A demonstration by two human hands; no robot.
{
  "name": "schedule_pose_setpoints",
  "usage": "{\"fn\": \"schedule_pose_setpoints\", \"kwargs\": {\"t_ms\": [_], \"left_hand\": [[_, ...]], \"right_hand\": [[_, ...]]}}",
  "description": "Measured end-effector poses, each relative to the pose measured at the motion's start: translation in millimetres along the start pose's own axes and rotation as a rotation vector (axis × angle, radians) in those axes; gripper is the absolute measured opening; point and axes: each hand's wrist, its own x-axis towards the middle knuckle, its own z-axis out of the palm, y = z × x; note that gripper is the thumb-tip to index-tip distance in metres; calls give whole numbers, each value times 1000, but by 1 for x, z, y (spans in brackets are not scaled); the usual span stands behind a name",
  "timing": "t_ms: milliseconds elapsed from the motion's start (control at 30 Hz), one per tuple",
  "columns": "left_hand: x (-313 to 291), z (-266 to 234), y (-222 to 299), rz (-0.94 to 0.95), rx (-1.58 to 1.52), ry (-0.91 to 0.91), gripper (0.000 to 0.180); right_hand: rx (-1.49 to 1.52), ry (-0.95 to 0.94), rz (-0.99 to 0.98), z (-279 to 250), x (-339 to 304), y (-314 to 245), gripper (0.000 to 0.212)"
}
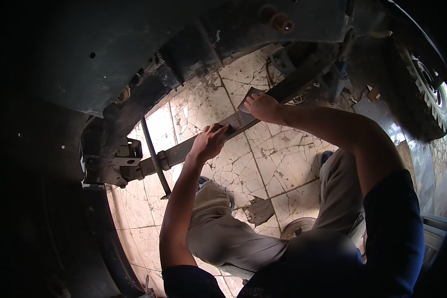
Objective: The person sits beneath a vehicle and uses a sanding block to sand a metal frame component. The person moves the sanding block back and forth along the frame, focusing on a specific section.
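Note:
A long dark leaf spring (179, 152) runs slantwise from lower left to upper right under a vehicle. My left hand (209, 141) is closed over it near its middle, fingers curled across the bar; a darker patch by the fingertips is too dim to make out. Farther right, my right hand (263, 108) pinches a dark, thin sheet (247, 95) that looks like sandpaper, held against the bar. Between my hands, the bar's surface (237, 119) shows a paler, rubbed-looking patch.
Dark vehicle bodywork (109, 54) hangs over the far side. A slim rod (154, 158) crosses the bar at left. Cracked pale tiles (278, 159) cover the floor, with a broken patch (259, 211) between my legs. A toothed wheel (427, 87) stands far right, near a blue stand (338, 79).

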Motion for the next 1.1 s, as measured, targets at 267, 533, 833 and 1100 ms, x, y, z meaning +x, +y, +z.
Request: {"fn": "schedule_pose_setpoints", "kwargs": {"t_ms": [267,533,833,1100], "left_hand": [[-2,3,0,-7,11,8,53],[1,1,-2,179,-38,91,31],[20,-39,15,78,221,-70,27],[14,12,41,344,108,34,22]], "right_hand": [[145,101,-122,1,-1,6,14],[116,49,-155,-17,-21,38,20],[209,26,-18,-92,-15,36,37],[3,77,-313,-35,-45,-27,42]]}}
